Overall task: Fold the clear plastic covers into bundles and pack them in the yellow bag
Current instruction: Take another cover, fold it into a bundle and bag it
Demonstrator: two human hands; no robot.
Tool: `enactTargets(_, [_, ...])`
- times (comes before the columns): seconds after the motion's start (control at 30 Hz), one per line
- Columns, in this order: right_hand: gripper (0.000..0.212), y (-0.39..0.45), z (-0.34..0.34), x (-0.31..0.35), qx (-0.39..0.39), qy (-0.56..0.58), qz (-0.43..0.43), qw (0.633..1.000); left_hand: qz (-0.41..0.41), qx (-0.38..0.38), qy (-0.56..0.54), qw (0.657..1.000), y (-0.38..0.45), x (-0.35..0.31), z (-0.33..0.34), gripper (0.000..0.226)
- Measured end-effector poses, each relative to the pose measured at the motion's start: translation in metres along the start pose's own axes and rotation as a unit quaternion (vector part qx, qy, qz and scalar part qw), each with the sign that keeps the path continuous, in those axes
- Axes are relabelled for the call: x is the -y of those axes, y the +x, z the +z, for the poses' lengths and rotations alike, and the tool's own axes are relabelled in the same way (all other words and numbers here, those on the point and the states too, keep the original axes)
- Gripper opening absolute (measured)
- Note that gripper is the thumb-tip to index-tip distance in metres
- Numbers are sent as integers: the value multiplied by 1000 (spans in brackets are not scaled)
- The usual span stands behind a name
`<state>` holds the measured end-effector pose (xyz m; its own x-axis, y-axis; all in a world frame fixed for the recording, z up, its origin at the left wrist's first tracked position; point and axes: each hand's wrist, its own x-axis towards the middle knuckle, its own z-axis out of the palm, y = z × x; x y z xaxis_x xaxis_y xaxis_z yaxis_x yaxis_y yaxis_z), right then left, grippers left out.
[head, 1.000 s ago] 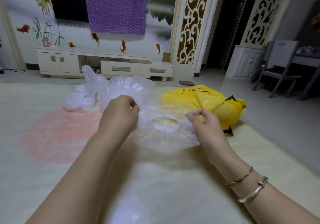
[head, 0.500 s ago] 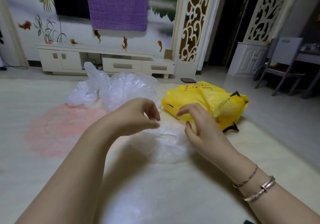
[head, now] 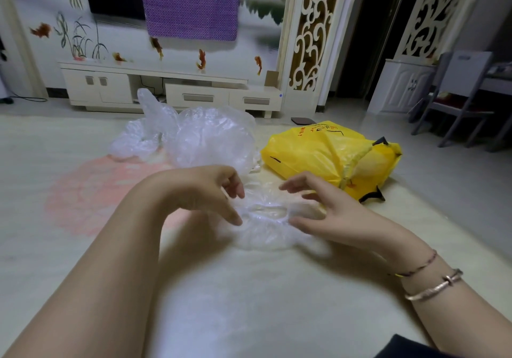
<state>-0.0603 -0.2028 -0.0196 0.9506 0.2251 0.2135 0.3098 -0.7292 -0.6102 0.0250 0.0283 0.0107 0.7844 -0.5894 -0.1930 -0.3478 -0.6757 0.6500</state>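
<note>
While we are kneeling over the pale rug (head: 249, 302) with its pink patch, the heap of clear plastic covers (head: 205, 136) is lying at its far side, and the yellow bag (head: 327, 155) is resting just to the right of that heap, its mouth gathered and partly shut. Nearer to us, one crinkled cover (head: 266, 219) is lying on the rug between our hands: our left hand (head: 202, 191) is pinching its left edge with thumb and curled fingers, while our right hand (head: 327, 213) is pressing thumb and loosely spread fingers on its right edge.
</note>
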Motion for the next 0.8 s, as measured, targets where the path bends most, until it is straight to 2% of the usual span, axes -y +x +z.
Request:
enactTargets(0.1, [38,-3,0,4,26,-24,2,999,33,0,-44,999,-3,-5,0,35])
enactTargets(0.2, [43,-6,0,5,88,-58,20,994,11,58,13,998,-6,-8,3,40])
enactTargets(0.27, [41,-6,-1,3,92,-78,24,992,-11,81,68,994,-6,-9,5,44])
enactTargets(0.43, [22,-1,6,-1,2,-124,5,992,-22,83,117,989,-1,-8,10,49])
enactTargets(0.53, [7,7,12,-6,-72,-79,19,994,-18,43,83,995,9,2,13,29])
enactTargets(0.6, [15,11,13,-6,-118,-11,53,992,-2,-18,56,998,14,9,13,18])
enactTargets(0.67, [23,14,13,-5,-147,73,92,982,-4,-51,-31,998,18,12,12,16])
enactTargets(0.73, [25,15,15,-4,-161,89,121,975,-14,-64,-104,992,20,14,12,21])
enactTargets(0.8, [26,16,18,-6,-175,70,138,972,-28,-95,-86,991,24,15,13,30])
